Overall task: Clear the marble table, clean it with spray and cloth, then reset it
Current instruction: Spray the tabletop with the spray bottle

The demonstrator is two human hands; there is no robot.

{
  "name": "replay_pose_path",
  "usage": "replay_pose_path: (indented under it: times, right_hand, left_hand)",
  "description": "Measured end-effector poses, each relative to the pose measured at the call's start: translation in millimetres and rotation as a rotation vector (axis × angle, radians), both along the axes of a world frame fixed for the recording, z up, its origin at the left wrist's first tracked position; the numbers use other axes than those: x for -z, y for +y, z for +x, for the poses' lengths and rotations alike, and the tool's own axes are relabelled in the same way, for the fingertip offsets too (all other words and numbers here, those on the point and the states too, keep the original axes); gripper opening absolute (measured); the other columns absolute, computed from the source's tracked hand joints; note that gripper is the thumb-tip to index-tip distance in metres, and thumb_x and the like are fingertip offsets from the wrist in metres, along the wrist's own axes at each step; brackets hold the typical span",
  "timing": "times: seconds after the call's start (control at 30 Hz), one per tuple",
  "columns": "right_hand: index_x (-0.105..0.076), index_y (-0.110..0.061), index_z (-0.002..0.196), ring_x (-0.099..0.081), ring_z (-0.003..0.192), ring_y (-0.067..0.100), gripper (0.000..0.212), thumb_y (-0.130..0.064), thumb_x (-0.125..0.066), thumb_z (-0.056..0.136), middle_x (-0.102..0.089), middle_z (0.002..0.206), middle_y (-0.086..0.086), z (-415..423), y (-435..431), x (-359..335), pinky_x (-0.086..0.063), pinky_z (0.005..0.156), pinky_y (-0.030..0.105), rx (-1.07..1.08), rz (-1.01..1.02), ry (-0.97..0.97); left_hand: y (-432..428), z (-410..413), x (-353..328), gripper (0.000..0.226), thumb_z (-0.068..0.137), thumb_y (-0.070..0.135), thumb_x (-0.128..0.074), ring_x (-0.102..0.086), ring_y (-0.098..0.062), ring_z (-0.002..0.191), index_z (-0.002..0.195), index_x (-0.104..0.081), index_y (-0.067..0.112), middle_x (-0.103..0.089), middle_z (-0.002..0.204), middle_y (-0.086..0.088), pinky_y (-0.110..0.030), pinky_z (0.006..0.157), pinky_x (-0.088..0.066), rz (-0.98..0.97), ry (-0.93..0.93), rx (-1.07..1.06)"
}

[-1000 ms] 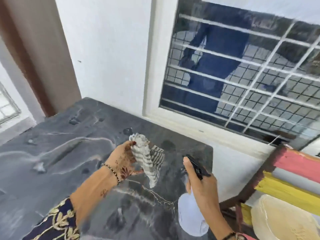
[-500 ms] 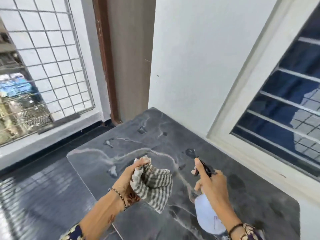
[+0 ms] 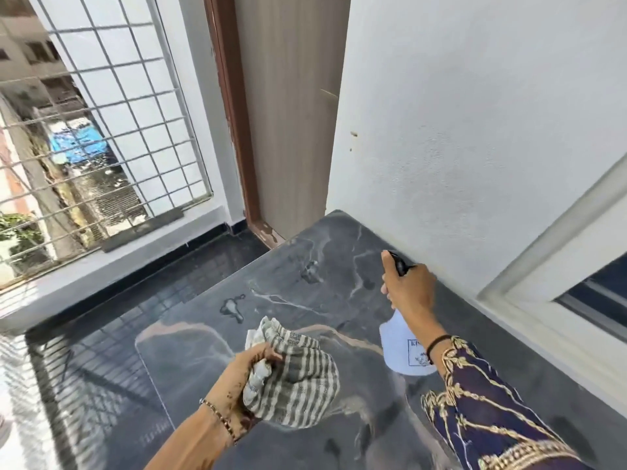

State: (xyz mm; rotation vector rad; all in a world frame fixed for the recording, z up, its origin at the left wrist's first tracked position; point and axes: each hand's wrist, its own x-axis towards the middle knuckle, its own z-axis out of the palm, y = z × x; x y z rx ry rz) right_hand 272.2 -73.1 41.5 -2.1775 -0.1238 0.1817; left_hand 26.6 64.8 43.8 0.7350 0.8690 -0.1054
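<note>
The dark marble table [image 3: 305, 300] sits bare against a white wall [image 3: 475, 113]. Above it, the right hand [image 3: 410, 286] grips the spray bottle [image 3: 400, 351]; the left hand [image 3: 244, 374] clutches the striped cloth [image 3: 298, 378]. Aimed too high, spray could mist the wall.

Marble table [image 3: 305, 300]: dark grey polished stone with pale veins, smooth and glossy, a few wet patches on it. Cloth [image 3: 298, 378]: soft woven fabric, grey-and-white striped, matt and crumpled; spray bottle [image 3: 403, 351]: white matt plastic body with a glossy black plastic head. Wall [image 3: 475, 113]: white paint, matt, finely rough; door [image 3: 288, 113]: pale wood-grain panel in a brown frame with chipped paint.
</note>
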Motion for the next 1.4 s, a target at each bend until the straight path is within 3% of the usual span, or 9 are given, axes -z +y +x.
replay_pose_path:
  times: [0.27, 0.43, 0.6, 0.73, 0.83, 0.97, 1.03, 1.23, 1.4]
  right_hand:
    - [-0.071, 0.0, 0.069, -0.053, 0.03, 0.006, 0.056, -0.048, -0.06, 0.096, -0.071, 0.06, 0.003, -4, 37, -11, -0.043, 0.036, 0.017, 0.033, 0.068, 0.003]
    - [-0.071, -0.004, 0.067, -0.058, 0.036, 0.017, 0.057, -0.053, -0.06, 0.093, -0.068, 0.054, 0.003, -11, 54, -16, -0.056, 0.047, 0.033, 0.239, 0.072, -0.031]
    - [-0.071, -0.005, 0.079, -0.058, 0.034, 0.011, 0.05, -0.051, -0.061, 0.094, -0.074, 0.067, 0.002, -26, 65, -25, -0.047, 0.041, 0.025, 0.188, 0.065, -0.01]
    - [-0.071, -0.002, 0.071, -0.058, 0.04, 0.019, 0.057, -0.055, -0.063, 0.091, -0.071, 0.057, 0.004, -55, 75, -17, -0.054, 0.044, 0.034, 0.16, 0.059, 0.004]
    - [-0.071, 0.001, 0.077, -0.057, 0.04, 0.018, 0.057, -0.055, -0.068, 0.088, -0.069, 0.058, 0.008, -88, 89, -11, -0.047, 0.038, 0.027, 0.054, -0.001, 0.079]
    - [-0.074, 0.001, 0.081, -0.055, 0.041, 0.02, 0.049, -0.047, -0.071, 0.09, -0.075, 0.065, 0.009, -137, 104, -12, -0.048, 0.043, 0.03, -0.075, 0.03, 0.186]
    - [-0.074, 0.002, 0.082, -0.053, 0.036, 0.017, 0.051, -0.048, -0.07, 0.09, -0.076, 0.065, 0.008, -157, 108, -13, -0.048, 0.043, 0.029, -0.103, 0.032, 0.199]
    - [-0.069, -0.003, 0.082, -0.067, 0.054, 0.029, 0.081, -0.083, -0.058, 0.072, -0.07, 0.076, 0.015, -201, 117, -5, -0.06, 0.05, 0.042, -0.132, -0.219, 0.09]
    - [-0.074, -0.006, 0.077, -0.062, 0.04, 0.02, 0.052, -0.055, -0.065, 0.091, -0.077, 0.067, 0.001, -231, 109, -19, -0.047, 0.042, 0.025, -0.284, -0.118, 0.177]
  left_hand:
    - [44, -30, -6, 0.02, 0.082, 0.014, -0.054, -0.069, -0.031, 0.061, 0.091, -0.063, -0.001, -0.07, 0.09, -0.025, -0.035, 0.054, -0.055, 0.037, -0.003, -0.054]
    - [76, -67, -19, 0.025, 0.079, 0.017, -0.056, -0.07, -0.032, 0.061, 0.087, -0.068, -0.003, -0.073, 0.085, -0.024, -0.033, 0.056, -0.055, 0.043, -0.022, -0.051]
    - [106, -96, -23, 0.024, 0.088, 0.017, -0.052, -0.067, -0.028, 0.05, 0.081, -0.064, -0.003, -0.071, 0.067, -0.02, -0.032, 0.054, -0.052, 0.059, -0.005, -0.077]
    - [127, -108, -18, 0.023, 0.084, 0.015, -0.054, -0.071, -0.031, 0.065, 0.09, -0.067, -0.002, -0.073, 0.084, -0.023, -0.038, 0.066, -0.056, 0.036, -0.016, -0.085]
    - [139, -116, -15, 0.031, 0.086, 0.012, -0.05, -0.067, -0.027, 0.051, 0.064, -0.068, -0.001, -0.069, 0.064, -0.018, -0.032, 0.052, -0.058, 0.002, -0.027, -0.082]
    - [152, -129, -15, 0.022, 0.083, 0.013, -0.054, -0.07, -0.032, 0.075, 0.091, -0.069, -0.001, -0.071, 0.095, -0.024, -0.042, 0.072, -0.06, -0.003, -0.039, -0.1]
    - [156, -138, -13, 0.02, 0.083, 0.012, -0.053, -0.069, -0.032, 0.079, 0.09, -0.069, 0.002, -0.069, 0.099, -0.022, -0.044, 0.08, -0.057, -0.011, -0.059, -0.111]
    - [173, -166, -7, 0.025, 0.084, 0.013, -0.046, -0.067, -0.03, 0.08, 0.088, -0.07, 0.007, -0.07, 0.093, -0.016, -0.04, 0.078, -0.056, -0.032, -0.083, -0.178]
    - [180, -179, -8, 0.022, 0.082, 0.015, -0.045, -0.07, -0.026, 0.07, 0.08, -0.066, 0.008, -0.073, 0.083, -0.012, -0.035, 0.065, -0.057, -0.024, -0.099, -0.171]
